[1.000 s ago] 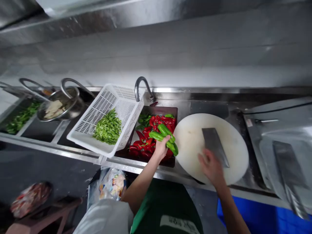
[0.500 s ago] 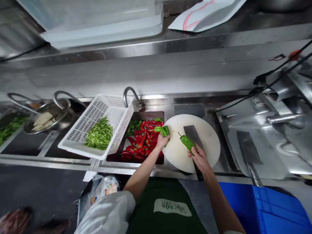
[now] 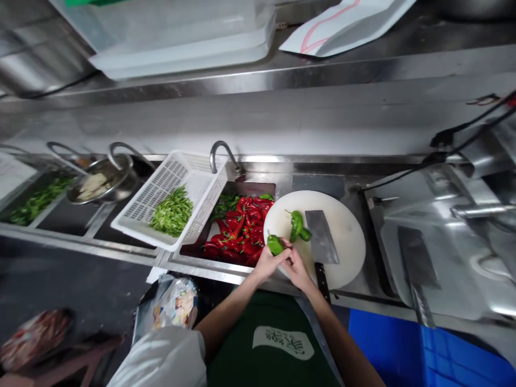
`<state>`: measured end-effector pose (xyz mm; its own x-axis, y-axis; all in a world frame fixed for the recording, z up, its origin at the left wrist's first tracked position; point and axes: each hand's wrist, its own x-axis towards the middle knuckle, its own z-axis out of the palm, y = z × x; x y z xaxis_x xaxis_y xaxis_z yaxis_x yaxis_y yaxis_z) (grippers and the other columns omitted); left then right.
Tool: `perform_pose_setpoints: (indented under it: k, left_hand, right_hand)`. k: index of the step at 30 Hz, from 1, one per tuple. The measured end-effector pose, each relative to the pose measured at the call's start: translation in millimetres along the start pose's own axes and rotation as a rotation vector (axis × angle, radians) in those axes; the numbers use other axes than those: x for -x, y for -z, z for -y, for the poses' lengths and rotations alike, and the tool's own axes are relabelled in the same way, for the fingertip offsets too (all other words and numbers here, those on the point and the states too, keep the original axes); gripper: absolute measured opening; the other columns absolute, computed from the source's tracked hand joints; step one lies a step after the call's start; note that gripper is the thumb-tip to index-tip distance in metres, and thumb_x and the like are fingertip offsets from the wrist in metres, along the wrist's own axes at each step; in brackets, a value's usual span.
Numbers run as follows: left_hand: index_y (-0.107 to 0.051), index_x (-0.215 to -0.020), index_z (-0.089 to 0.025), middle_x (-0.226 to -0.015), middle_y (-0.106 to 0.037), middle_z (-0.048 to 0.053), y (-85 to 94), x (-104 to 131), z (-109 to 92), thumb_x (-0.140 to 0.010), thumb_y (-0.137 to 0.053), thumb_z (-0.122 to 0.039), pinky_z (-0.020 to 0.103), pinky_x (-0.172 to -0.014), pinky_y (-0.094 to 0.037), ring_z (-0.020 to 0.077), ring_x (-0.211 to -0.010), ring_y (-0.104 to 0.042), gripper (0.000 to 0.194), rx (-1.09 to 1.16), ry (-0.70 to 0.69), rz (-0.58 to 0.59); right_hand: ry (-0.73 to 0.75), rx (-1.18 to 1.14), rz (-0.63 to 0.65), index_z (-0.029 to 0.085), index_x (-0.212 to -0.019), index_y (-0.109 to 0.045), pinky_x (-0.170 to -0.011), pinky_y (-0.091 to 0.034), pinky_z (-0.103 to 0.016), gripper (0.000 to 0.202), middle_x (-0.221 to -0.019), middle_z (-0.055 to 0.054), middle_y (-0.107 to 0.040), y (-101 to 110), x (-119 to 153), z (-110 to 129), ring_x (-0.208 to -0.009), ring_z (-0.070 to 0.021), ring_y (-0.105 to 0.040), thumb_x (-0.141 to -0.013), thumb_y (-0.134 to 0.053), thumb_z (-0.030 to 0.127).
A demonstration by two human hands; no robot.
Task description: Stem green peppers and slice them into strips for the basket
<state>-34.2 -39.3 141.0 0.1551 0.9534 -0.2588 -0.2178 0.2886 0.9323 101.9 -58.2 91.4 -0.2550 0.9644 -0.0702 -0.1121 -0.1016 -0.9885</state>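
Note:
A green pepper point(image 3: 274, 244) is held over the near left edge of the round white cutting board point(image 3: 350, 236). My left hand point(image 3: 267, 263) is closed around it. My right hand point(image 3: 297, 267) meets the left, its fingers pinched at the pepper's near end; the fingertips partly hide each other. Just beyond the hands, green peppers point(image 3: 297, 224) lie on the board. To their right a cleaver point(image 3: 321, 236) rests flat, its black handle pointing toward me over the board's edge. Red peppers point(image 3: 245, 231) fill the sink basin left of the board.
A white perforated basket point(image 3: 135, 223) with cut green vegetables sits across the sinks at left. Beyond it stands a metal bowl point(image 3: 124, 180). A faucet point(image 3: 213, 156) rises behind the basin. At right, another cleaver point(image 3: 417, 258) lies by metal equipment. A steel shelf point(image 3: 226, 80) runs overhead.
Green peppers from my hands now lie on the board beside the cleaver. My right hand has moved left to join my left hand, which has come nearer me, at one pepper.

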Motion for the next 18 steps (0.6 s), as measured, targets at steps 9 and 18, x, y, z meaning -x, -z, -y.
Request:
perform_pose_setpoints:
  k: [9, 18]
  left_hand:
    - [-0.062, -0.083, -0.018, -0.071, -0.057, -0.001, 87.1, 96, -12, -0.071, -0.065, -0.02, 0.023, -0.063, -0.039, 0.0128, -0.065, -0.051, 0.013, -0.665, -0.115, -0.402]
    - [-0.058, -0.093, -0.019, -0.095, -0.063, 0.006, 156.4, 173, -12, -0.077, -0.058, -0.022, 0.033, -0.085, -0.038, 0.022, -0.092, -0.058, 0.016, -1.401, 0.032, -0.372]
  right_hand:
    - [0.106, 0.487, 0.667, 0.023, -0.084, -0.056, -0.065, -0.044, -0.025, 0.022, -0.073, -0.002, -0.063, -78, -36, 81, -0.069, -0.0163, -0.061, -0.094, -0.044, 0.038]
    - [0.267, 0.682, 1.013, 0.024, -0.062, -0.042, -0.056, -0.034, -0.026, 0.029, -0.057, 0.0, -0.054, -181, -29, 71, -0.057, -0.0153, -0.052, -0.088, -0.043, 0.034]
